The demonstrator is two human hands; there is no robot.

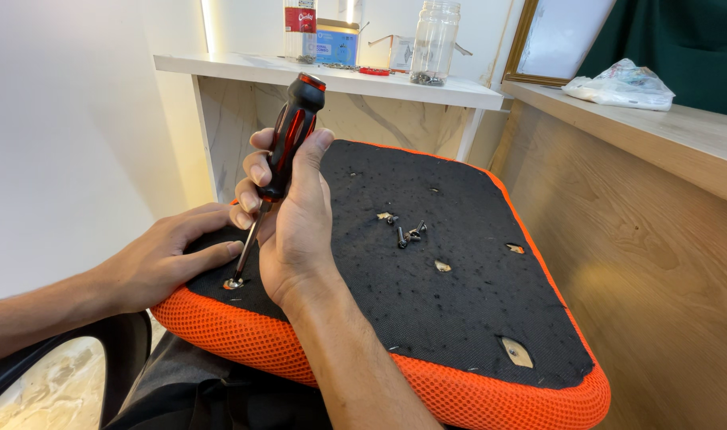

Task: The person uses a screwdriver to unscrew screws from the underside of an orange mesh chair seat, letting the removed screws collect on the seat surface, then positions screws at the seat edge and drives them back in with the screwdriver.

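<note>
I see my right hand (295,211) clenching the red-and-black-handled screwdriver (288,151) on one corner screw (233,283), left hand (172,255) flat on the orange-edged black-fabric seat base (459,318) (several loose screws (403,231) lie mid-panel, other holes empty).

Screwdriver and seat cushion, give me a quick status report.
Right hand grips red-black screwdriver, tip on a screw at the cushion's near-left corner. Left hand flat, steadying the cushion. Loose screws lie mid-cushion, clear of the work.
</note>
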